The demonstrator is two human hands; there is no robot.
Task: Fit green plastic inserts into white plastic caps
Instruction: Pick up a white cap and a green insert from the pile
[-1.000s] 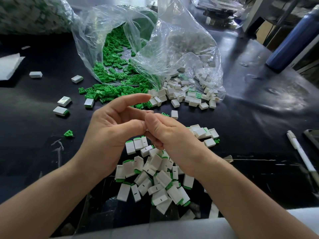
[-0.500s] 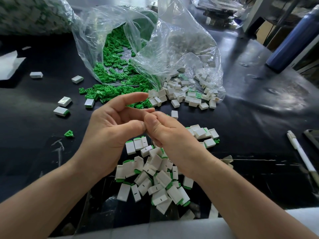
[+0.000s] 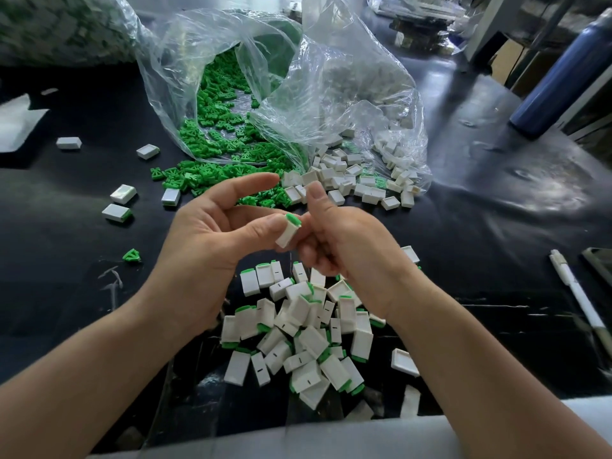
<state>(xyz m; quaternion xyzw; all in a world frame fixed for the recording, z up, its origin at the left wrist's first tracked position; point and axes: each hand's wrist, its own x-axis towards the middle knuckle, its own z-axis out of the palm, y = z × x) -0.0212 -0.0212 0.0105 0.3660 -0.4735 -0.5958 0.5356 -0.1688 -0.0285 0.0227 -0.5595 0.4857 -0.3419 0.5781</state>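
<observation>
Pinched in the left hand (image 3: pixel 212 240): one small white rectangular plastic cap (image 3: pixel 286 234), held btwn thumb tip and a finger behind it, index finger stretched out straight above. Green plastic insert (image 3: pixel 293 219) shows at the cap's top end, sitting in it. Cap is tilted, up off the black table (image 3: pixel 496 243), approx. over the heap of fitted caps (image 3: pixel 298 329). Right hand (image 3: pixel 347 246) sits just beside, thumb pointing up, other fingers curled in and touching the cap's right side; can't tell if it actually grips. Behind the hands a clear plastic bag (image 3: pixel 331 77) lies open w/ loose green inserts (image 3: pixel 225 140) spilling out on the left and empty white caps (image 3: pixel 357 183) on the right. Few stray caps (image 3: pixel 123 194) lie well apart at far left. White pen (image 3: pixel 579 293) at right edge, blue bottle (image 3: pixel 556 71) upper right.
</observation>
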